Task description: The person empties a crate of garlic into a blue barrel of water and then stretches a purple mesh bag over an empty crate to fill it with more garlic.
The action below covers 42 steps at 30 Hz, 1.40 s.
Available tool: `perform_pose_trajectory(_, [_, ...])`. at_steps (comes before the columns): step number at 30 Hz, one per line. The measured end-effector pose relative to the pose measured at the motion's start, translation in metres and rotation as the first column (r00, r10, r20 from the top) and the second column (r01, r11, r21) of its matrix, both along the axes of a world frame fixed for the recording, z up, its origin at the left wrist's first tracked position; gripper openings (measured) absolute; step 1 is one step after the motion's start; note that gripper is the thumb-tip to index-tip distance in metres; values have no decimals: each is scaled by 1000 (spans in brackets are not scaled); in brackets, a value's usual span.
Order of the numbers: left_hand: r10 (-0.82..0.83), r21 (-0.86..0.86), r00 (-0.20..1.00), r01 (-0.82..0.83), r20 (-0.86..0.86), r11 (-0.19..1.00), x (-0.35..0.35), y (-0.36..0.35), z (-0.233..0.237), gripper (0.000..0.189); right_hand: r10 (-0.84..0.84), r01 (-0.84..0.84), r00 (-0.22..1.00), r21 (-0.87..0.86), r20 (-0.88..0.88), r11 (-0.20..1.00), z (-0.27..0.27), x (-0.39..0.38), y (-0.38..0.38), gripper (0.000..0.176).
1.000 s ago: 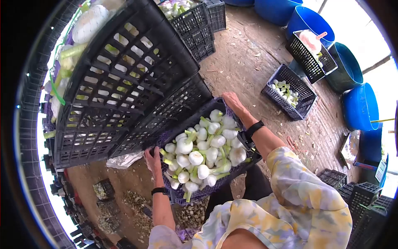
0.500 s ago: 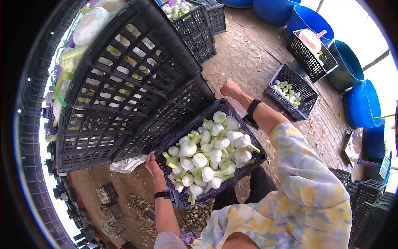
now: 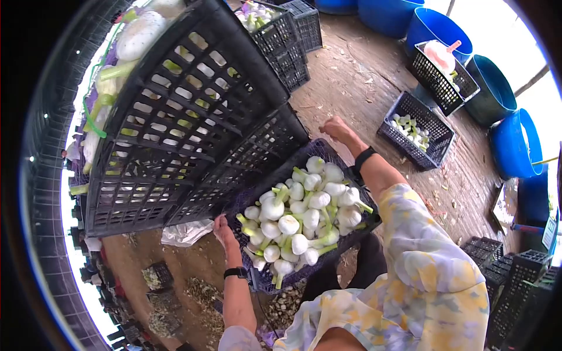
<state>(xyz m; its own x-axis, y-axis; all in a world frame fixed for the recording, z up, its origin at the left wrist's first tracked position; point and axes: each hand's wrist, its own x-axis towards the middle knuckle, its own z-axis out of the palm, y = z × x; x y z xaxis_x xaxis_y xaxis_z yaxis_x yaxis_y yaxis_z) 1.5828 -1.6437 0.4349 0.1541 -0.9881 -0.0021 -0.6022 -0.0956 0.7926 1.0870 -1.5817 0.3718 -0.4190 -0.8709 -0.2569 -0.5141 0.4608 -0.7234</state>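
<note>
Near crate [image 3: 373, 222], black, lined with purple net [image 3: 239, 205], holds a heap of white garlic bulbs [image 3: 288, 224], green stem stubs pointing in several directions. It lies in front of the person, close to the legs [image 3: 369, 257], opening toward the camera. What bears its weight is hidden. The net probably serves to gather the bulbs and keep them off the slots.

Left hand [image 3: 225, 235]: at the crate's left side, thumb upward; placement suits steadying that side. Finger closure and firmness of contact cannot be told.

Right hand [image 3: 339, 130]: just beyond the far right corner, fingers partly bent, no object visible in it. Whether it pinches a net edge cannot be told. The arm reaches across that end, which would suit handling the rim or lining there.

Stack of crates [image 3: 257, 76]: beside the near crate on the left, tall, bulbs visible through the slots; stacking likely saves floor space. Second crate [image 3: 436, 143], with fewer bulbs, is well apart on the right, near the blue tubs [image 3: 515, 146].

Difference from earlier frame: right hand was on the far rim; now apart from it. Left hand remains at its side. Near crate appears slightly farther right in view; camera motion may account for this. Bulb heap looks essentially unchanged.
</note>
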Motion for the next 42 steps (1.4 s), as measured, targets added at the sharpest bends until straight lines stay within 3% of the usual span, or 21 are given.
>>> perform_pose_trajectory(2, [-11,8,1000,12,-23,1000,2,3,-2,20,-177,30,815,265,552,964,10,0,9,27])
perform_pose_trajectory(4, [34,17,999,-35,37,999,-1,4,0,22,-144,-44,785,285,603,957,13,7,10,32])
perform_pose_trajectory(5, [35,17,999,-36,36,999,-7,4,6,22,270,-255,934,-95,235,962,8,10,18,37])
perform_pose_trajectory(6, [41,-5,999,-41,13,999,-16,4,14,23,487,-562,825,-328,-286,759,-2,11,21,44])
perform_pose_trajectory(8, [47,-26,999,-47,-12,999,-18,-1,14,24,409,-491,870,-418,-274,765,-41,10,6,57])
perform_pose_trajectory(10, [63,-59,998,-64,-20,996,-6,-6,2,25,537,-647,762,-417,-361,638,-23,5,5,49])
perform_pose_trajectory(12, [28,-99,999,-24,44,995,-14,-4,3,26,552,-638,770,-379,-319,671,-31,4,-10,44])
perform_pose_trajectory(16, [45,-95,994,-36,98,995,-20,-11,9,25,305,-306,952,1,35,952,-64,9,-34,23])
perform_pose_trajectory(20, [87,-85,995,-82,56,993,-26,-4,11,21,-139,110,985,248,103,962,-109,16,-33,6])
perform_pose_trajectory(22, [50,-99,998,-47,27,994,-17,-4,6,23,-381,321,879,234,287,918,-124,6,-37,11])
perform_pose_trajectory(23, [65,-93,997,-60,43,994,-15,-1,7,22,-320,659,293,51,901,750,-45,12,-6,15])
perform_pose_trajectory(26, [52,-113,994,-41,93,993,-32,4,20,21,-176,593,435,-134,883,794,0,18,-18,13])
perform_pose_trajectory(27, [59,-101,994,-50,93,994,-31,3,19,22,74,422,659,-449,749,787,0,26,-7,13])
perform_pose_trajectory(28, [60,-99,994,-51,94,994,-28,2,15,22,74,421,658,-448,749,789,1,31,4,13])
perform_pose_trajectory(30, [33,-97,991,-20,133,995,-19,0,7,23,-122,682,484,-286,867,673,-2,36,21,12])
perform_pose_trajectory(32, [25,-101,989,-11,143,995,-21,-5,5,24,-173,703,479,-259,860,662,-22,23,12,16])
perform_pose_trajectory(34, [17,-105,988,-1,152,994,-22,1,6,24,-330,518,638,-71,696,852,-40,12,1,20])
perform_pose_trajectory(36, [49,-79,976,-32,214,996,-23,-1,9,24,-285,454,573,-8,769,891,-4,12,0,22])
perform_pose_trajectory(38, [15,-77,986,-2,167,997,-21,-6,3,25,-157,143,527,95,836,985,17,1,-3,29])
perform_pose_trajectory(39, [15,-76,988,-3,152,997,-23,-7,2,25,-105,85,602,68,792,994,17,-1,-1,30])
perform_pose_trajectory(42, [9,-75,993,0,121,997,-34,-9,0,26,5,-79,547,46,837,996,-7,-21,-10,29])
